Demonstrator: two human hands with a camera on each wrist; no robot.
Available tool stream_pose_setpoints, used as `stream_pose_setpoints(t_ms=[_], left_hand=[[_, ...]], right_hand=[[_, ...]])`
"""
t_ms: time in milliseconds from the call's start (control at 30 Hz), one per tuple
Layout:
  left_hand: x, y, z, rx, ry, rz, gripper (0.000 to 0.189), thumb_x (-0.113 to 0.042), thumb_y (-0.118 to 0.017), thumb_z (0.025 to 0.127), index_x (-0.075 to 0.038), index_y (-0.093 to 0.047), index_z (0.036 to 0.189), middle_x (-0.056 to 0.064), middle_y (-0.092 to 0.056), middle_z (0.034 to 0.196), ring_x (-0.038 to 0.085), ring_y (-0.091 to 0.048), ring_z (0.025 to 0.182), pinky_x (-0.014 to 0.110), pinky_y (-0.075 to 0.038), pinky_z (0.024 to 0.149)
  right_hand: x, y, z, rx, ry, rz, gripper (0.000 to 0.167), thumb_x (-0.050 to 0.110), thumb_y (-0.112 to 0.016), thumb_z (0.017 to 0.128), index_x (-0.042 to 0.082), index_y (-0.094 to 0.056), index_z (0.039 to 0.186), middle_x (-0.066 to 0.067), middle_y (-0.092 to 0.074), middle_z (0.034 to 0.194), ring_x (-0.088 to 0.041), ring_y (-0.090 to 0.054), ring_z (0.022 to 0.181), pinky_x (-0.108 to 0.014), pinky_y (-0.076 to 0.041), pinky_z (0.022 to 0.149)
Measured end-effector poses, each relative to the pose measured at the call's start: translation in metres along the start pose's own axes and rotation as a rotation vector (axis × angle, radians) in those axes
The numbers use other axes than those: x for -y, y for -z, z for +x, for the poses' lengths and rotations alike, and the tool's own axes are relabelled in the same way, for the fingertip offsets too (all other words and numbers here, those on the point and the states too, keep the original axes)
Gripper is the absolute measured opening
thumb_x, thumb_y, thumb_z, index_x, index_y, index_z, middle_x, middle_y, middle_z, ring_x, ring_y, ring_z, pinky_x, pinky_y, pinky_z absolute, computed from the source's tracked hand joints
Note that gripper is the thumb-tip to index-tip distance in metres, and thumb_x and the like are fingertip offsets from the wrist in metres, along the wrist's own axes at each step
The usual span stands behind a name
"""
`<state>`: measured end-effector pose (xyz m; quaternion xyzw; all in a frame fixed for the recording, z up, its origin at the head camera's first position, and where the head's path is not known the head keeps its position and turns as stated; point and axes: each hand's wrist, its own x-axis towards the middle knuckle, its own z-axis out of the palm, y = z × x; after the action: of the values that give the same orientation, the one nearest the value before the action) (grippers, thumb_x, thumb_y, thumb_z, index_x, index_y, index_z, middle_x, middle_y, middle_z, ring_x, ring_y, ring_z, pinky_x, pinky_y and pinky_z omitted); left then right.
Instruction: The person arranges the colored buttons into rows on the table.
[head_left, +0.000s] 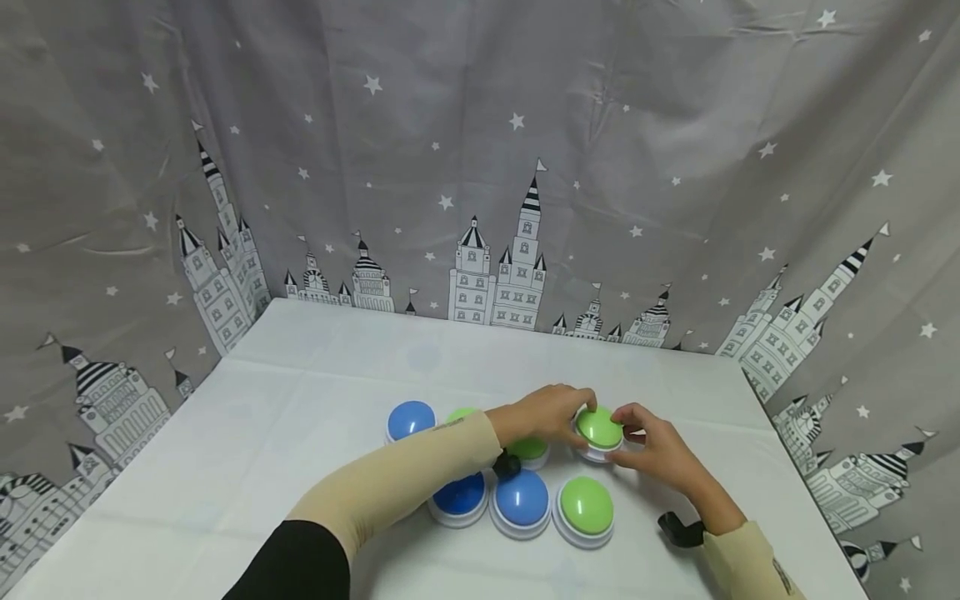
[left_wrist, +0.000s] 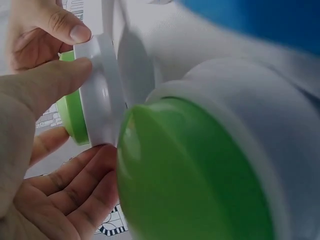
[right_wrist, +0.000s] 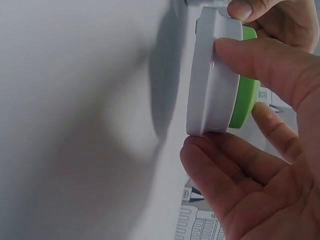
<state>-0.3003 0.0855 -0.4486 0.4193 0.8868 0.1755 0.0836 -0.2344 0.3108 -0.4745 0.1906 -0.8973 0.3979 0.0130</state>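
Observation:
A green dome push button (head_left: 598,428) with a white round base is held between both hands at the right end of the group of buttons. My left hand (head_left: 546,415) grips its left side, thumb on the white base (left_wrist: 102,95) in the left wrist view. From the right, my right hand (head_left: 658,446) grips the same button, its thumb and fingers on the rim of the base (right_wrist: 212,85). In the right wrist view the base stands a little off the white table, with its shadow apart from it.
Left of the held button, partly under my left arm, are a blue button (head_left: 412,418) and green buttons (head_left: 528,452). The nearer row has a dark blue button (head_left: 460,497), a lighter blue one (head_left: 522,500) and a green one (head_left: 587,507). A grey castle-print curtain (head_left: 420,167) hangs behind the white table (head_left: 330,367).

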Motion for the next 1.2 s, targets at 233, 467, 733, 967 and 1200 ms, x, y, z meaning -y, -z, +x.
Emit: stream_pose_setpoints(t_ms=[233, 467, 733, 967, 1200], left_hand=[[0.0, 0.001, -0.012, 0.029, -0.003, -0.001, 0.056, -0.04, -0.085, 0.077, -0.02, -0.056, 0.121, -0.007, -0.063, 0.103, 0.007, -0.056, 0.093, 0.023, -0.046, 0.082], [0.005, -0.001, -0.019, 0.032, -0.018, 0.005, 0.055, -0.042, -0.084, 0.078, -0.02, -0.056, 0.12, -0.01, -0.062, 0.102, 0.004, -0.056, 0.091, 0.021, -0.046, 0.081], [0.007, -0.004, -0.026, 0.028, -0.042, 0.019, 0.053, -0.04, -0.083, 0.079, -0.019, -0.056, 0.119, -0.009, -0.061, 0.1, 0.004, -0.056, 0.089, 0.021, -0.046, 0.08], [0.009, -0.009, -0.032, 0.032, -0.046, 0.048, 0.052, -0.04, -0.08, 0.082, -0.018, -0.054, 0.121, -0.01, -0.06, 0.1, 0.004, -0.055, 0.088, 0.021, -0.046, 0.078], [0.009, -0.01, -0.036, 0.05, -0.071, 0.086, 0.051, -0.038, -0.079, 0.083, -0.017, -0.052, 0.121, -0.007, -0.061, 0.101, 0.006, -0.056, 0.089, 0.021, -0.046, 0.078]], right_hand=[[0.004, -0.009, -0.005, 0.01, 0.035, -0.008, 0.052, 0.014, -0.088, 0.074, 0.005, -0.057, 0.114, -0.006, -0.064, 0.109, -0.026, -0.062, 0.1, -0.043, -0.054, 0.088], [0.011, -0.014, -0.005, 0.011, -0.005, -0.018, 0.052, 0.013, -0.088, 0.073, 0.008, -0.057, 0.115, -0.005, -0.064, 0.111, -0.025, -0.063, 0.102, -0.038, -0.054, 0.09], [0.014, -0.021, -0.007, 0.019, 0.007, -0.048, 0.054, 0.012, -0.089, 0.072, 0.008, -0.057, 0.116, -0.004, -0.064, 0.111, -0.023, -0.063, 0.103, -0.035, -0.054, 0.09], [0.016, -0.029, -0.009, 0.032, -0.026, -0.039, 0.054, 0.011, -0.088, 0.073, 0.008, -0.056, 0.117, -0.005, -0.063, 0.113, -0.025, -0.063, 0.107, -0.035, -0.053, 0.092], [0.018, -0.033, -0.01, 0.037, -0.031, -0.069, 0.055, 0.011, -0.088, 0.073, 0.008, -0.056, 0.117, -0.004, -0.063, 0.113, -0.025, -0.063, 0.107, -0.035, -0.053, 0.092]])
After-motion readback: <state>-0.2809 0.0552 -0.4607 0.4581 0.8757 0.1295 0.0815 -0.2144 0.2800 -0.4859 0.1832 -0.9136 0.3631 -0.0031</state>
